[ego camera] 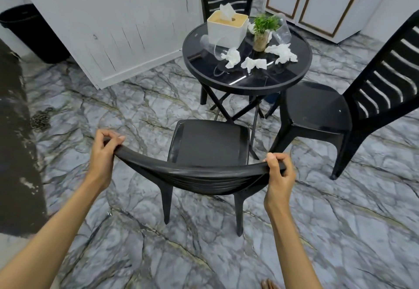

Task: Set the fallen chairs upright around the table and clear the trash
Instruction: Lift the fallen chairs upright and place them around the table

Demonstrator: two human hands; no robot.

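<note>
Clamping the top rail of the near chair (208,143), the left hand (103,152) and right hand (280,175) each keep a closed grip on one corner. It stands upright facing the bench (247,84); stiff, probably light plastic, best steered from the rail. Tissues (254,64) and tipped cups (210,47) litter the bench.

Grey veined marble floor (340,232), white panelled walls (113,28).

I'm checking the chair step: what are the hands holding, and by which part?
Both hands, left hand and right hand, grip the near black chair by the two ends of its backrest's top rail.
</note>
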